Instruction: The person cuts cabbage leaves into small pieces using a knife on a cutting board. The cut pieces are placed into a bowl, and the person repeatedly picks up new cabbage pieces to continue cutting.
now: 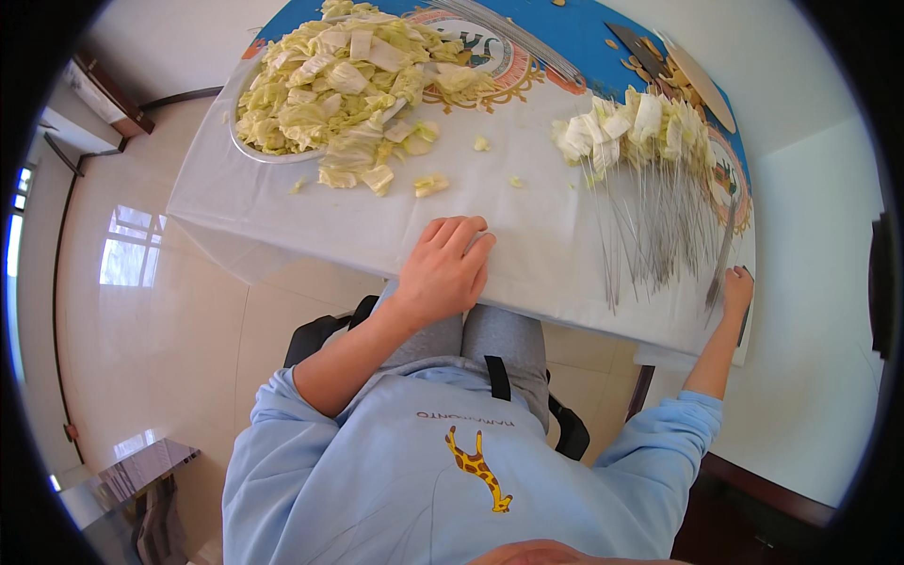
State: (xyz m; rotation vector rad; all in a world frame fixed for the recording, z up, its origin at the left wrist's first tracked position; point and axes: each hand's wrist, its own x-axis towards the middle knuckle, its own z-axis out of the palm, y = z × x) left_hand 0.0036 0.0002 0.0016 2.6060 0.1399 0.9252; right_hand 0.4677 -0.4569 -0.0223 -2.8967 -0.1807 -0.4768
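My left hand (pixel 448 265) rests on the white-covered front edge of the table with its fingers curled; nothing shows in it, though its palm is hidden. Far to the right, my right hand (pixel 739 288) is at the table's right edge, by a dark flat object (pixel 745 321) only partly visible. Beside that hand lies a small bunch of thin metal skewers (pixel 720 272). Skewered pieces of Chinese cabbage (pixel 643 127) are piled at the right, their metal skewers (pixel 660 219) pointing towards me. A metal basin (pixel 272 157) heaped with cut cabbage leaves (pixel 332 78) stands at the left.
A bundle of metal skewers (pixel 522 39) lies at the back. Beyond the skewered cabbage are brownish slices (pixel 681 81), a dark flat blade-like piece (pixel 635 49) and a pale elongated board-like piece (pixel 699 85). Loose cabbage bits (pixel 431 185) dot the tablecloth (pixel 522 233). A wall (pixel 812 212) borders the right side.
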